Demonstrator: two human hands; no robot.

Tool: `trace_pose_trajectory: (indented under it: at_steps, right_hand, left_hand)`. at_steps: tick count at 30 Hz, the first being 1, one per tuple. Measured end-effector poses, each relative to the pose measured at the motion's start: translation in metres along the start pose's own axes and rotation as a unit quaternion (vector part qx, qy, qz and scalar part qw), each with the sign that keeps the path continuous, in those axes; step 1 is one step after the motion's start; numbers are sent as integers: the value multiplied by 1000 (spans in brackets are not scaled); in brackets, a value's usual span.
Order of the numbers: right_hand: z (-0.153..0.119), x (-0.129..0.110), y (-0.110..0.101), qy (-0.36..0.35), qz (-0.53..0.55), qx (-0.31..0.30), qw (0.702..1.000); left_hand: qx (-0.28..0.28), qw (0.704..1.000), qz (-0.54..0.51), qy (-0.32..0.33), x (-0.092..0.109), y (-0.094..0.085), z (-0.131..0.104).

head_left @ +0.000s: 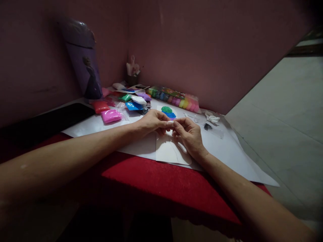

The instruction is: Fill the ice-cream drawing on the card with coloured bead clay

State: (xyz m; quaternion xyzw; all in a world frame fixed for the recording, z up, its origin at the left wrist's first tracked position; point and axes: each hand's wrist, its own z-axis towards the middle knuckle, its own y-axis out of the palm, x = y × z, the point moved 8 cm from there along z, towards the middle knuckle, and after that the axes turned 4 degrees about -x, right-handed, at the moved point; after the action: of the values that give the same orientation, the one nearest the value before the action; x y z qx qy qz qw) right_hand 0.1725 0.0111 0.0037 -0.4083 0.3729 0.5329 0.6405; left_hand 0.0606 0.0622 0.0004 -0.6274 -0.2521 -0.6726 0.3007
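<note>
My left hand (156, 121) and my right hand (186, 131) meet at the middle of the table, thumbs and fingertips pinched together. Between the fingertips is a small white piece (170, 123), held by both hands; it looks like soft clay. Beneath them lies a cream paper sheet (170, 151) with a thin drawn line on its lower part. On its upper part, just beyond my fingers, are a green textured patch (166, 109) and a blue patch (168, 115), with a little purple below the blue. My hands hide the sheet's middle.
Clay packets, including pink (111, 116), red (100, 107) and blue (134, 106), lie left. Behind are a long multicoloured pack (174, 98) and a tool cup (132, 79). A purple bag (84, 67) stands back left. Crumpled white material (212, 117) and black bits (207, 126) lie right.
</note>
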Motion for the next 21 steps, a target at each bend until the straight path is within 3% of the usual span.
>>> trace_pose_trajectory:
  at_steps: [13,21]
  right_hand:
    - [1,1,-2,-5,15,19,1000]
    - [0,1,-10,-22,-9,66,998]
  left_hand:
    - [-11,999,34,8,0,5,2]
    - [68,998,6,-1,7,-4,-1]
